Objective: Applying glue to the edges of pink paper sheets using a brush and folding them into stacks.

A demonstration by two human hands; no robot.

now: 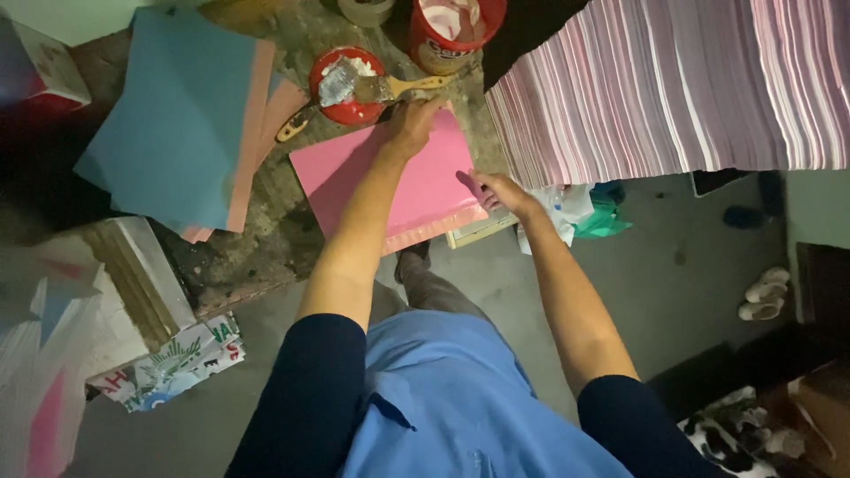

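Note:
A pink sheet (416,186) lies flat on a rough, stained worktop (266,248). My left hand (412,124) rests at the sheet's far edge, fingers curled, just below the yellow handle of a glue-laden brush (372,87). The brush lies across a red bowl (347,88) of white paste. Whether the hand grips the handle is unclear. My right hand (498,190) pinches the sheet's right edge near its front corner.
Blue and pink sheets (177,115) are piled at the left of the worktop. A red tub (453,31) stands behind the bowl. A tall fanned stack of pink and white sheets (673,84) fills the right. Slippers (763,294) and printed scraps (173,363) lie on the floor.

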